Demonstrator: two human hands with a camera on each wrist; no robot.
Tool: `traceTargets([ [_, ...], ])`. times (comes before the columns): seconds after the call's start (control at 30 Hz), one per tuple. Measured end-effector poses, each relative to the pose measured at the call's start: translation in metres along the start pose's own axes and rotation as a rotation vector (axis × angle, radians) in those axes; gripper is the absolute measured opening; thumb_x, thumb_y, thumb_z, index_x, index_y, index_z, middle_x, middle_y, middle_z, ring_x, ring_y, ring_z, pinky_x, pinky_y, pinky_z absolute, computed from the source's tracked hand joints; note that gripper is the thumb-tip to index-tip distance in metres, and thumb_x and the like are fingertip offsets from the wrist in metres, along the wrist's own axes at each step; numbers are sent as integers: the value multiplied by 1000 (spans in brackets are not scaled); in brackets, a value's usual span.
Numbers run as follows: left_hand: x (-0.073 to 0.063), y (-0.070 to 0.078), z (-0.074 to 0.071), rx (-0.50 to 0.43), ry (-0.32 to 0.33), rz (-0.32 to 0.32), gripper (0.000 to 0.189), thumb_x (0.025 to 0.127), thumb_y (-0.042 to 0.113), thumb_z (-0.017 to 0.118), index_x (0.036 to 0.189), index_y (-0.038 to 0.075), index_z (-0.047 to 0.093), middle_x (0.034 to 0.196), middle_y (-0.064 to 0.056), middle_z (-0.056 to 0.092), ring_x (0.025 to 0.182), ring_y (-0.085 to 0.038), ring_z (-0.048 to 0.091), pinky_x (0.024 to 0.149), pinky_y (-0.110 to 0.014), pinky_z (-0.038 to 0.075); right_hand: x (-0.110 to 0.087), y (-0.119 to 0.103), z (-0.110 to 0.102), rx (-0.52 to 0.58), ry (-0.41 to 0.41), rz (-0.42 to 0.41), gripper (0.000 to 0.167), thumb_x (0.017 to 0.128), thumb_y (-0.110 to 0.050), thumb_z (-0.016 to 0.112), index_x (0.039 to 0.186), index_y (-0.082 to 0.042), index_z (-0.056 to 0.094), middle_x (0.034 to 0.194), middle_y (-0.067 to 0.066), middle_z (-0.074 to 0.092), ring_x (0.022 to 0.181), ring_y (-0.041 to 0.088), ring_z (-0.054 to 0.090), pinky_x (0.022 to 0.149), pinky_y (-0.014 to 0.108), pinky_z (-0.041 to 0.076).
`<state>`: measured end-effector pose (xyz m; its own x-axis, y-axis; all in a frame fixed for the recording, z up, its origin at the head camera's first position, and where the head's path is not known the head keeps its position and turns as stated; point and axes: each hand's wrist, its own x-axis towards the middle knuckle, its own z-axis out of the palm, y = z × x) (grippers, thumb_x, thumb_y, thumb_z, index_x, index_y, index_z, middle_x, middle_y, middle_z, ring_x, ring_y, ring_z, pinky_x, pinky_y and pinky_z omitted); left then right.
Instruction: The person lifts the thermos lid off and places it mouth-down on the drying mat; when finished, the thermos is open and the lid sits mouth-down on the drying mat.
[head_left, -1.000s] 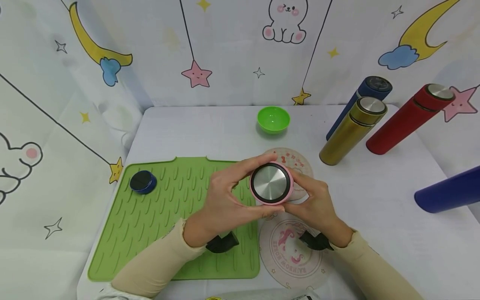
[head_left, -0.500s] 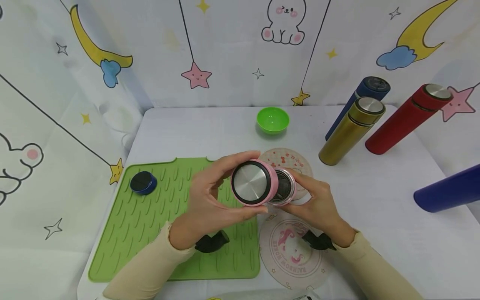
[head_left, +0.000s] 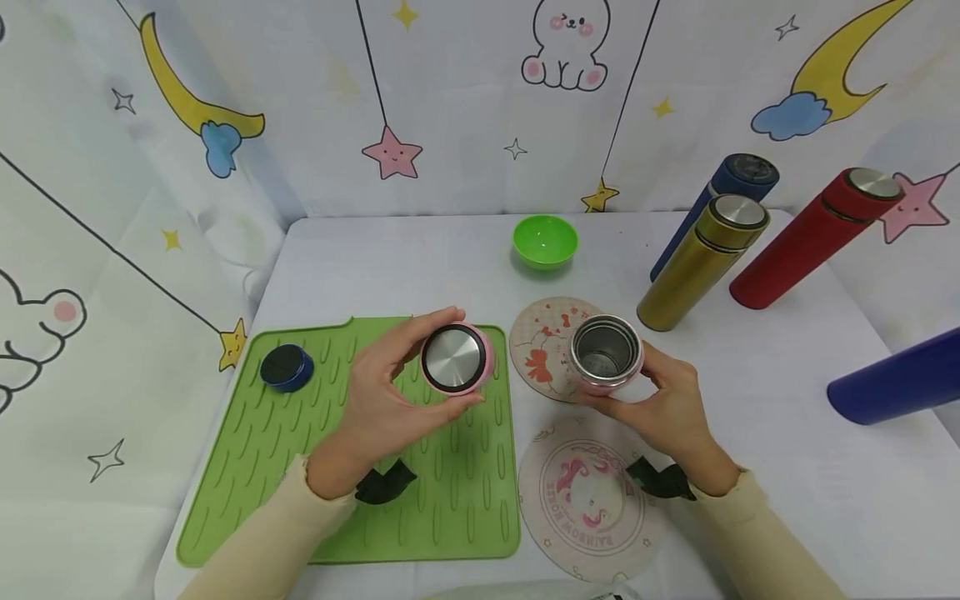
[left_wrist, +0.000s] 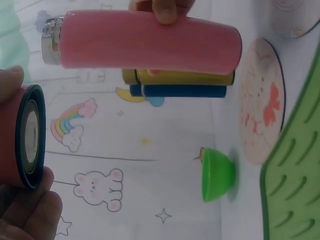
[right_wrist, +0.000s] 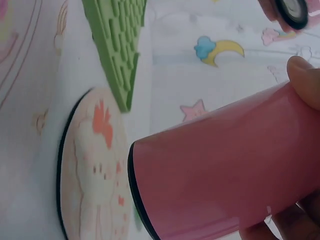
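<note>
My left hand holds a pink lid with a round metal top between thumb and fingers, above the green mat. In the left wrist view the underside of that lid faces the bottle. A pink thermos bottle is in my right hand, gripped round its body. Its mouth is uncovered and shows the steel inside. The right wrist view has the bottle's body tilted, its base apart from the small round coaster.
A green ridged mat bears a dark blue lid. A larger coaster lies at the front. Behind stands a green bowl. Gold, red and blue flasks stand on the right, with another blue flask behind the gold one.
The lid has come off the pink bottle. My left hand has moved left with the lid, while my right hand has shifted slightly right with the bottle.
</note>
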<state>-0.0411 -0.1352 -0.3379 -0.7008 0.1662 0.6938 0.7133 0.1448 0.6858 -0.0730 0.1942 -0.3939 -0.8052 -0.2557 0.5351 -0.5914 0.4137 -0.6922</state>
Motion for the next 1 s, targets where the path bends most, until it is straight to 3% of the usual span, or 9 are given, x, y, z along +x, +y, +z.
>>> traceTargets([
  [0.07,-4,-6,-4,35,-12,-52,75,70,7,96,137,-4,63,131,-23,69,123,-13,68,101,-24,58,-2,4,-5,-8,25,12,81,53,9,99,128,2,70,122,17,76,121,2,68,102,12,52],
  [0.13,-9,-12,-8,73,-16,-106,78,67,0,95,138,-1,63,133,-21,69,123,-12,67,100,-22,58,-4,9,-11,-31,52,30,83,52,10,98,129,-1,70,126,3,76,119,-2,68,98,10,52],
  [0.3,-21,-29,-20,194,-18,-213,78,69,0,93,141,4,62,135,-16,69,118,-15,69,93,-14,57,-10,23,-28,-76,136,101,83,54,12,96,131,-4,69,127,-29,68,110,-11,66,90,5,52],
  [0.53,-37,-54,-37,354,-66,-372,74,74,4,92,141,6,62,133,-13,69,115,-28,69,87,-11,55,-16,39,-54,-94,253,308,72,69,10,90,135,-8,68,121,-28,68,101,-7,67,86,3,51],
  [0.8,-46,-70,-52,422,-125,-589,72,79,11,91,145,8,60,137,-16,68,122,-32,68,91,-44,61,-21,59,-81,-128,376,461,68,76,0,89,139,-17,67,121,-20,70,100,-2,67,84,3,52],
  [1.0,-51,-78,-59,473,-150,-641,72,80,14,90,144,6,60,134,-18,69,116,-33,70,86,-46,61,-25,70,-101,-107,425,612,68,82,-6,88,143,-23,64,131,-9,69,108,2,64,85,2,50],
])
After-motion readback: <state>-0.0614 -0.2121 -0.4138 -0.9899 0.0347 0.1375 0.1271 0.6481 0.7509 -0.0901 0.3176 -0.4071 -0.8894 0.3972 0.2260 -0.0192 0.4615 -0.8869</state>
